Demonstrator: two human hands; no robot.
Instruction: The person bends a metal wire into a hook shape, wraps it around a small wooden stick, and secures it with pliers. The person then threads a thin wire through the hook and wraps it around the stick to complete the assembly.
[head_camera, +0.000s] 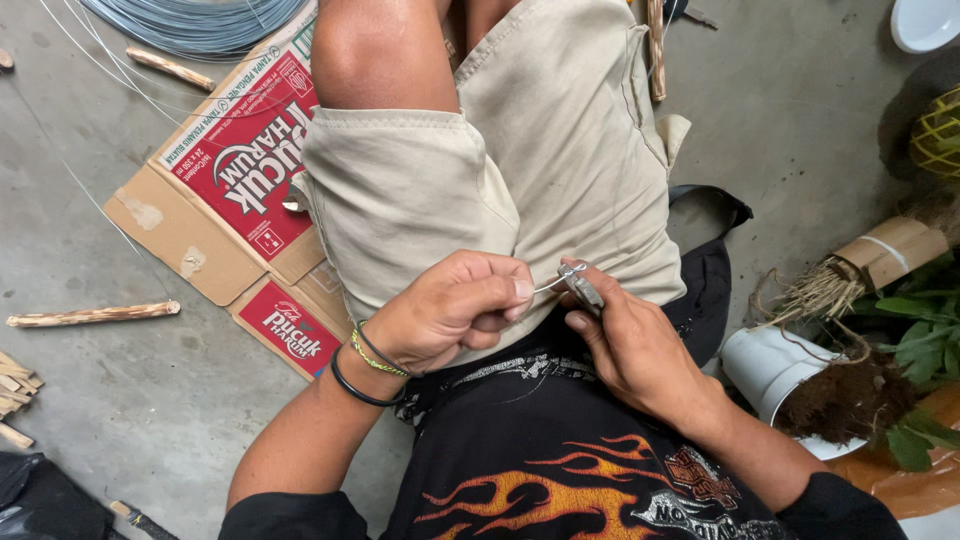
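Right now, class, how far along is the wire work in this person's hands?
Done: a short wire piece appears already cut from the coil. In hand: the left hand pinches one end while the right hand grips it with small pliers. Left: the wire shows no finished shape; the uprooted plant beside the white pot lies untouched.

Looks like home yard/garage craft spot: bare concrete floor (150, 400), flattened cardboard box (215, 190) as mat, wire coil (195, 22) far left, cut wood sticks (92, 315) scattered, uprooted plant (860, 390) in white pot (765, 365) right.
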